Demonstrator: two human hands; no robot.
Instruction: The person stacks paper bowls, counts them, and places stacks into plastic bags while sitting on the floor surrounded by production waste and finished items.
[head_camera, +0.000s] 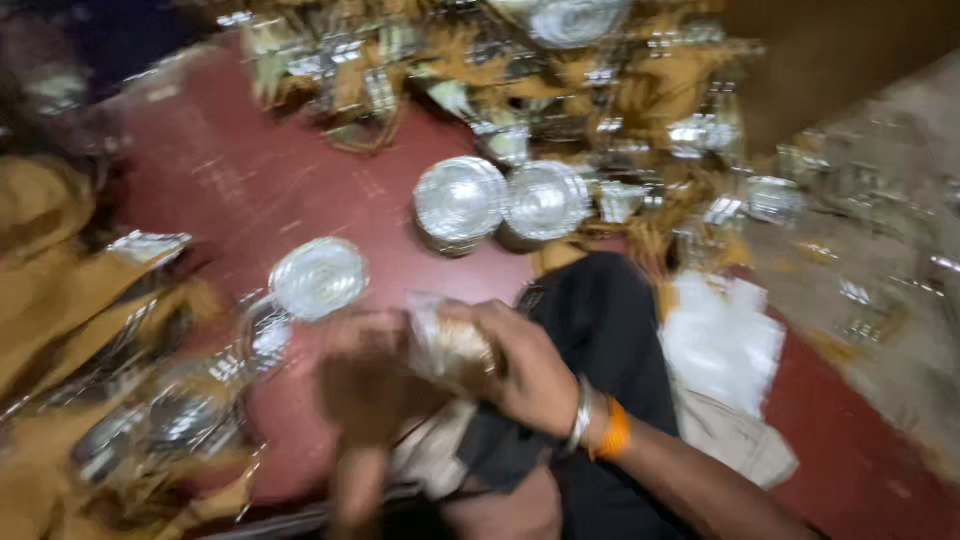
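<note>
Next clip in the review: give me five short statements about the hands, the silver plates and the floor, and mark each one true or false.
1. Both hands, left hand and right hand, meet on one small shiny thing. True, though blur hides what it is.
2. The right wrist is bare. False: it wears a metal bangle and an orange band.
3. Two stacks of round silver plates stand side by side on the red floor. True.
4. The floor is green. False: it is dark red.
5. A single silver plate lies on the person's lap. False: it lies on the floor, beyond the left hand.
</note>
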